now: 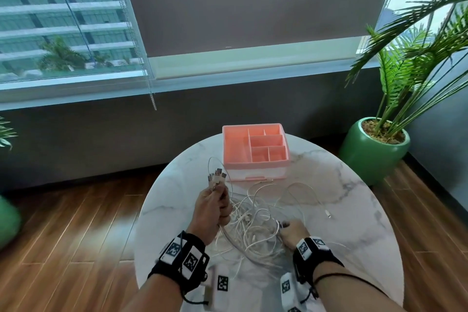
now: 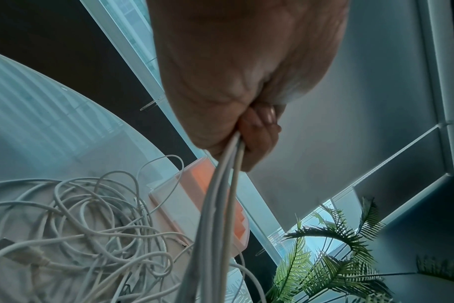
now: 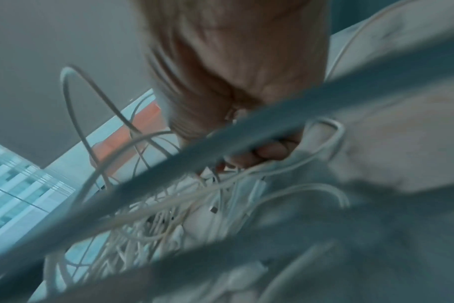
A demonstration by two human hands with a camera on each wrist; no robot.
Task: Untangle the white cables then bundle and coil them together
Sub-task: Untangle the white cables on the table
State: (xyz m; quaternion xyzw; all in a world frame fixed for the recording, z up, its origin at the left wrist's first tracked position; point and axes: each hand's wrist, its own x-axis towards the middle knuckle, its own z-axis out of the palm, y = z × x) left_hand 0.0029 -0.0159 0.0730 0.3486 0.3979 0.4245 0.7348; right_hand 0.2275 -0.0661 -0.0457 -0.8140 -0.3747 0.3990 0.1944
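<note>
A tangle of white cables [image 1: 255, 225] lies on the round marble table [image 1: 342, 210]. My left hand [image 1: 211, 210] is raised above the table and grips a bunch of these cables, whose USB plugs [image 1: 216, 176] stick up out of the fist. In the left wrist view the gripped cables [image 2: 220, 194] hang down from the curled fingers [image 2: 257, 131] toward the tangle [image 2: 91, 235]. My right hand [image 1: 291, 232] sits low at the tangle's right edge, fingers curled into the white cables [image 3: 220, 196]; that view is blurred. One loose plug end [image 1: 328, 215] lies to the right.
A pink compartment organizer [image 1: 254, 151] stands at the table's far side, just behind the cables. A potted palm in a green pot [image 1: 372, 152] stands on the wooden floor to the right. A window and blind fill the wall beyond.
</note>
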